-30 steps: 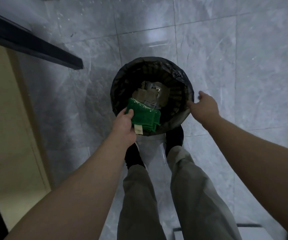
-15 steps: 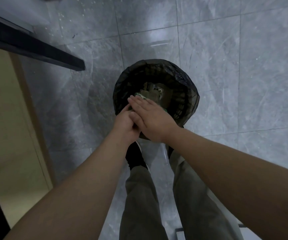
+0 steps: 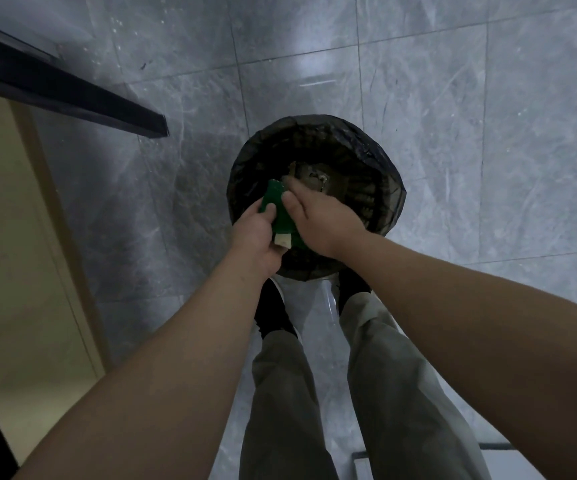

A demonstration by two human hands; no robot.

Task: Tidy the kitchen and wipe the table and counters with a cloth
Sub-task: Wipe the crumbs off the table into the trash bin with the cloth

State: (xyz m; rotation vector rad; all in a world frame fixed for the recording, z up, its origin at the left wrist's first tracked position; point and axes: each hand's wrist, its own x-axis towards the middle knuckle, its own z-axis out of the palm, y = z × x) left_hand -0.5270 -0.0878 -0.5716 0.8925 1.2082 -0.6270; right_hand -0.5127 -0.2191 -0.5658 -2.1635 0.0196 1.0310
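Observation:
A folded green cloth (image 3: 275, 199) with a pale label at its near end is held over a round bin (image 3: 380, 168) lined with a black bag. My left hand (image 3: 255, 237) grips the cloth, thumb across its top. My right hand (image 3: 318, 220) lies flat on the cloth with straight fingers pointing away from me. Brownish rubbish (image 3: 314, 173) lies at the bottom of the bin. Most of the cloth is hidden under my right hand.
The bin stands on a grey marble-tile floor (image 3: 470, 116) just ahead of my feet in black shoes (image 3: 273, 313). A dark counter edge (image 3: 72, 95) juts in at upper left above a beige cabinet front (image 3: 10, 237).
My right hand came from the bin's right rim onto the cloth and now has slid slightly right, uncovering the cloth's far end. My left hand kept its hold.

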